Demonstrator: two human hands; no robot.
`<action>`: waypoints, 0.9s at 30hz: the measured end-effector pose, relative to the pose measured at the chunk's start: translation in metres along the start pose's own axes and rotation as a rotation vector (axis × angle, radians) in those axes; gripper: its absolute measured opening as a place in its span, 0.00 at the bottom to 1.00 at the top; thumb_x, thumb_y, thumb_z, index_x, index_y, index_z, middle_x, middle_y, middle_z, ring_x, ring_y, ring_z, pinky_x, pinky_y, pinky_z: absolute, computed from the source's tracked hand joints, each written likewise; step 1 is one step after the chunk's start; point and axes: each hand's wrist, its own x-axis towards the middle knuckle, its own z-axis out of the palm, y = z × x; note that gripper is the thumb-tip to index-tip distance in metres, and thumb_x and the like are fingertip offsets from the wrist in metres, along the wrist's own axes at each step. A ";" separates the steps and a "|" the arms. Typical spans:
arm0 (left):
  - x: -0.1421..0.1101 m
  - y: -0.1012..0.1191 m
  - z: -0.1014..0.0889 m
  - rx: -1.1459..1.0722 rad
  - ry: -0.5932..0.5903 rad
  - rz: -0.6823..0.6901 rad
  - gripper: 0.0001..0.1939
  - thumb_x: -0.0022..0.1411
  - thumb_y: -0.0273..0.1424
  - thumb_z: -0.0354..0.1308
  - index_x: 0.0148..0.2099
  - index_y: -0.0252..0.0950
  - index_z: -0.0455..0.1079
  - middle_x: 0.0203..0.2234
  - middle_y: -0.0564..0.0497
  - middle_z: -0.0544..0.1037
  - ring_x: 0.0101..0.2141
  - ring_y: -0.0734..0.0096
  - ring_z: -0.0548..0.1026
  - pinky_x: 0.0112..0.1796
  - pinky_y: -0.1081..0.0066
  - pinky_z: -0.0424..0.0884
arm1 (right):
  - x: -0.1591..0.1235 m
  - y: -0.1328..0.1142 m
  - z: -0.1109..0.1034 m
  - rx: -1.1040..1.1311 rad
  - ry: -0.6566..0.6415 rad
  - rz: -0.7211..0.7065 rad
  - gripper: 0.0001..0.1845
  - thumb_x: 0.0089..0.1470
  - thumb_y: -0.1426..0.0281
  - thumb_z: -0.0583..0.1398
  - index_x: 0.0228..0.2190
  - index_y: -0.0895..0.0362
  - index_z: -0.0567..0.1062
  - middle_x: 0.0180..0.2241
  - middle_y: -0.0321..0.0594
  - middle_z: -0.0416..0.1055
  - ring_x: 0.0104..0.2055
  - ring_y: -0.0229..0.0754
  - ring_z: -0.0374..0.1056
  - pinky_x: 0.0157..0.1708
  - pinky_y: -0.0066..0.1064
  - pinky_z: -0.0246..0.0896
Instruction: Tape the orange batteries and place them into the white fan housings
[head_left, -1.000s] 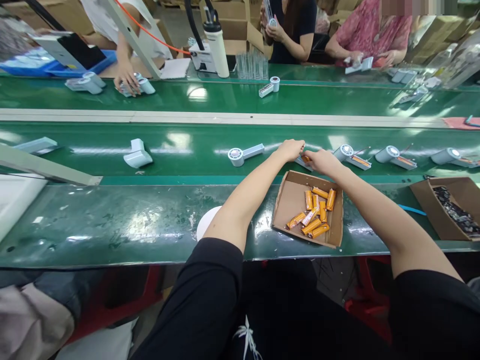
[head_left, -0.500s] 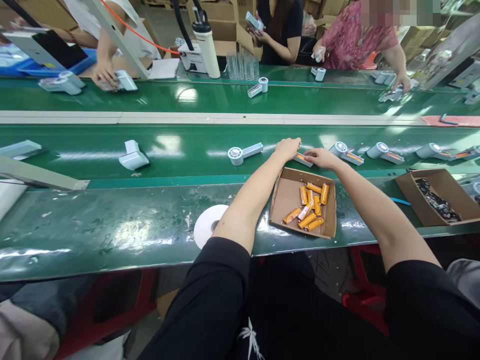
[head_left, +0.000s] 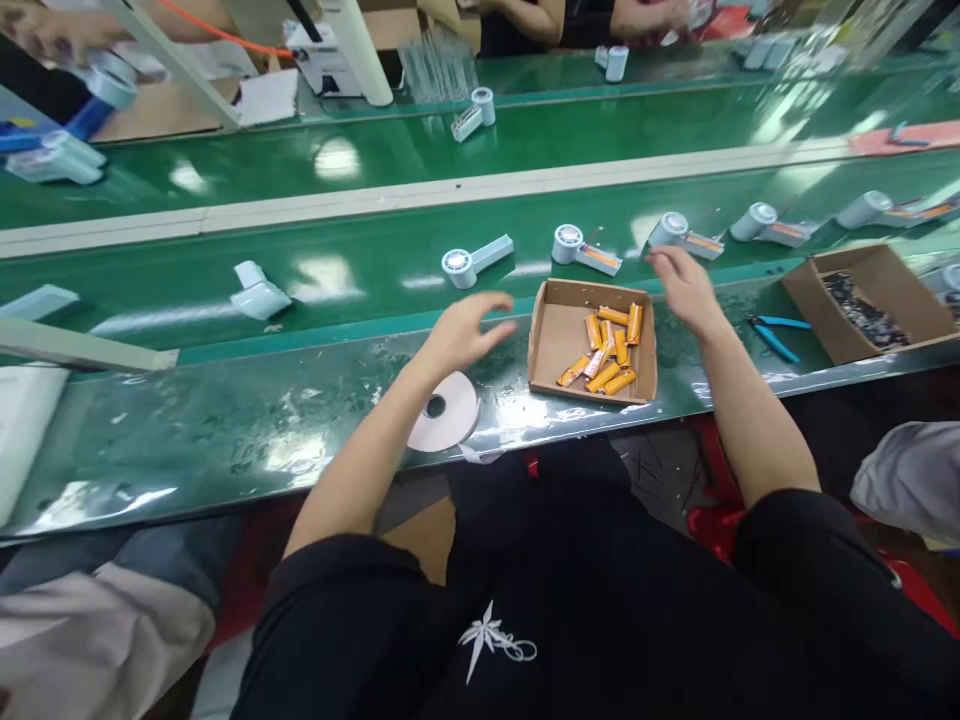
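Observation:
My left hand is empty, thumb and fingers apart, above the bench between a roll of white tape and a cardboard tray. Several orange-wrapped cylindrical batteries lie in that tray. Past its right corner, my right hand is open with fingers stretched out, close to a light-grey handheld fan body with an orange battery in its handle. A similar fan body, battery in its handle and thin wires sticking up, lies behind the tray. Left of it rests another fan body showing no battery.
More fan bodies line the green belt to the right. Blue-handled pliers lie beside a cardboard box of small dark parts. A metal post juts in at left. Co-workers' arms show across the line.
Both hands have come away from the fan body behind the tray; the left moved left and nearer, the right moved right. The view has tilted down, and the pliers now show.

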 end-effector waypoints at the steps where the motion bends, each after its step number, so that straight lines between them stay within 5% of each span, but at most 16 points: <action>1: -0.052 -0.006 -0.008 0.022 -0.059 -0.017 0.24 0.73 0.45 0.59 0.66 0.50 0.76 0.61 0.47 0.83 0.63 0.52 0.79 0.66 0.51 0.73 | -0.034 -0.001 -0.007 0.081 0.112 0.026 0.28 0.75 0.46 0.53 0.52 0.53 0.81 0.50 0.46 0.84 0.56 0.51 0.80 0.62 0.45 0.74; 4: -0.180 -0.013 -0.016 0.189 -0.157 -0.124 0.33 0.62 0.47 0.70 0.68 0.55 0.75 0.63 0.46 0.83 0.68 0.41 0.74 0.67 0.43 0.73 | -0.132 -0.020 -0.012 0.185 0.381 0.091 0.26 0.73 0.44 0.56 0.38 0.50 0.82 0.28 0.39 0.78 0.33 0.49 0.79 0.46 0.46 0.78; 7: -0.230 -0.012 -0.009 0.345 -0.137 -0.225 0.36 0.61 0.43 0.72 0.71 0.51 0.72 0.66 0.40 0.80 0.70 0.34 0.72 0.67 0.36 0.70 | -0.188 -0.066 0.013 0.347 0.125 -0.169 0.24 0.71 0.46 0.59 0.30 0.46 0.80 0.24 0.40 0.77 0.29 0.49 0.77 0.38 0.44 0.75; 9: -0.225 -0.008 -0.005 0.347 -0.103 -0.197 0.33 0.61 0.39 0.72 0.68 0.49 0.73 0.61 0.40 0.83 0.66 0.35 0.74 0.65 0.38 0.72 | -0.197 -0.106 0.040 0.393 -0.203 -0.256 0.20 0.69 0.47 0.61 0.35 0.46 0.83 0.28 0.41 0.80 0.32 0.50 0.78 0.39 0.43 0.74; 11: -0.209 -0.001 -0.001 0.317 -0.007 -0.152 0.28 0.63 0.39 0.72 0.64 0.48 0.74 0.57 0.41 0.85 0.62 0.38 0.76 0.63 0.42 0.74 | -0.193 -0.145 0.067 0.408 -0.481 -0.178 0.21 0.68 0.47 0.62 0.48 0.48 0.84 0.30 0.40 0.82 0.33 0.48 0.78 0.41 0.40 0.72; 15: -0.187 0.026 0.013 0.304 0.297 -0.143 0.27 0.66 0.43 0.70 0.63 0.46 0.70 0.56 0.41 0.83 0.56 0.43 0.76 0.61 0.44 0.72 | -0.189 -0.194 0.102 0.533 -0.740 0.025 0.39 0.64 0.46 0.66 0.65 0.57 0.71 0.27 0.31 0.79 0.30 0.44 0.73 0.36 0.33 0.64; 18: -0.185 0.040 0.027 0.296 0.392 -0.120 0.29 0.65 0.43 0.71 0.64 0.44 0.68 0.54 0.40 0.81 0.55 0.43 0.75 0.60 0.44 0.72 | -0.203 -0.195 0.109 0.556 -0.770 0.048 0.26 0.69 0.49 0.63 0.54 0.57 0.77 0.22 0.27 0.72 0.26 0.40 0.67 0.33 0.31 0.58; 21: -0.186 0.042 0.040 0.264 0.336 -0.134 0.27 0.64 0.38 0.71 0.62 0.45 0.70 0.53 0.41 0.80 0.57 0.44 0.73 0.61 0.44 0.72 | -0.220 -0.177 0.103 0.473 -0.846 -0.023 0.15 0.71 0.57 0.62 0.40 0.55 0.82 0.21 0.29 0.71 0.25 0.38 0.65 0.32 0.30 0.55; 27: -0.175 0.033 0.076 0.051 0.391 -0.257 0.27 0.67 0.35 0.70 0.65 0.44 0.70 0.59 0.39 0.75 0.62 0.47 0.71 0.54 0.50 0.81 | -0.203 -0.148 0.057 0.093 -1.009 -0.194 0.17 0.65 0.53 0.68 0.34 0.52 0.88 0.28 0.39 0.82 0.30 0.45 0.75 0.33 0.34 0.57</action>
